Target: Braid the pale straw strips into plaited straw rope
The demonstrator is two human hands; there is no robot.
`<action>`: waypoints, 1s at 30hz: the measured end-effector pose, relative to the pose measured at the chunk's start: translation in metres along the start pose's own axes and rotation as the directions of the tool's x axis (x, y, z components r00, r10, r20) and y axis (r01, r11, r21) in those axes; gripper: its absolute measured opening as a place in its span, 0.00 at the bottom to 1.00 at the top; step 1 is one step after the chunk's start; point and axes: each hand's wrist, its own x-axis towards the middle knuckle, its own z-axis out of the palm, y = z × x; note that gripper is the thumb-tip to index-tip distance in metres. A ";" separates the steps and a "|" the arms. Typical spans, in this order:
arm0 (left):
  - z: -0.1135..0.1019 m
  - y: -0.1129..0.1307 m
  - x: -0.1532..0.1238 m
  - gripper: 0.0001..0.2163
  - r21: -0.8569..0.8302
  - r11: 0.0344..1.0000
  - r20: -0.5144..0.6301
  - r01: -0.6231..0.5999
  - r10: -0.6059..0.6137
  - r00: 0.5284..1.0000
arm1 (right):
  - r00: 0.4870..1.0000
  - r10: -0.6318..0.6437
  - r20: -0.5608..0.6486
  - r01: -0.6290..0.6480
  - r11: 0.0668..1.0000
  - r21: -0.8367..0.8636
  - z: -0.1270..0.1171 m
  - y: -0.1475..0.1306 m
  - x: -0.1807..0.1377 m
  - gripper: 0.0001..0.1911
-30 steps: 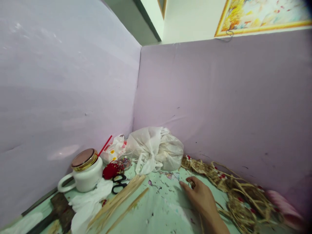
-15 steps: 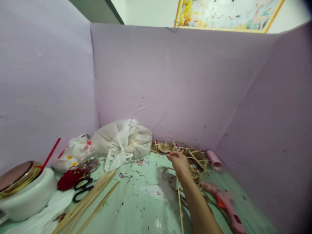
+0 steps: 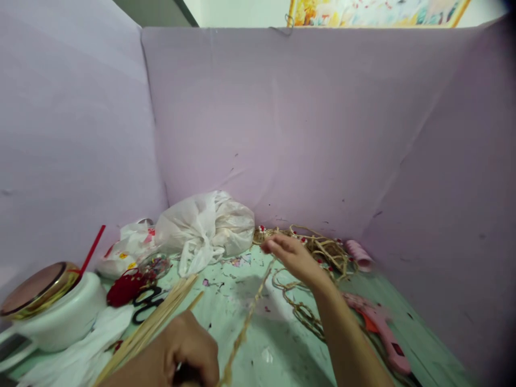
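Observation:
My right hand [image 3: 296, 260] reaches over the middle of the table, fingers bent together at the upper end of a braided straw-coloured cord [image 3: 245, 325]. The cord slants down, stretched fairly straight, to my left hand [image 3: 191, 349] at the bottom edge. That hand is curled into a fist, and the cord passes into or beside it; its fingertips are partly hidden. Loose loops of the same kind of cord [image 3: 304, 314] lie under my right forearm. Behind the right hand sits a tangled heap of cord [image 3: 328, 252] with small red and white beads.
To the left are a white mug [image 3: 60, 317] with a gold-rimmed round item on top, black-handled scissors [image 3: 147, 303], red yarn [image 3: 124, 287] and flat straw strips [image 3: 161, 322]. A white plastic bag [image 3: 213, 226] rests at the back. Right are a pink glue gun [image 3: 382, 333] and a pink thread spool [image 3: 358, 255].
My left hand has come into view at the bottom. The cord now slants left between the hands, where before it hung below my right hand. The view has tilted slightly down.

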 end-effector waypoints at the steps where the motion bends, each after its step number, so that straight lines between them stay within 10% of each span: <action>1: -0.007 0.000 0.000 0.10 0.011 1.000 -0.056 0.019 -0.019 0.998 | 0.985 -0.047 0.169 0.030 0.994 0.102 0.010 -0.012 -0.002 0.17; 6: -0.037 0.005 -0.010 0.09 -0.203 0.979 -0.527 0.021 -0.127 0.840 | 0.824 -0.108 0.556 -0.060 0.959 0.275 0.039 -0.031 -0.010 0.19; 13: -0.061 0.004 -0.010 0.06 -0.361 0.932 -0.721 -0.038 -0.253 0.646 | 0.851 0.206 0.483 -0.393 0.860 0.325 0.028 -0.028 -0.016 0.13; 16: -0.046 0.003 -0.001 0.06 0.064 0.991 -0.714 0.120 -0.039 0.700 | 0.803 0.282 0.525 -0.448 0.867 0.219 0.047 -0.039 -0.024 0.10; 20: -0.017 -0.001 0.008 0.04 0.764 0.620 -0.419 0.180 0.264 0.869 | 0.889 0.176 0.423 -0.231 0.970 0.082 0.080 -0.042 -0.029 0.13; 23: -0.003 -0.004 0.012 0.04 0.866 0.477 -0.280 0.149 0.216 0.935 | 0.902 0.137 0.409 -0.231 0.954 0.191 0.089 -0.042 -0.028 0.20; 30: 0.002 0.001 0.019 0.06 0.869 0.469 -0.204 0.157 0.051 0.978 | 0.853 0.152 0.499 -0.375 0.844 0.383 0.087 -0.049 -0.027 0.26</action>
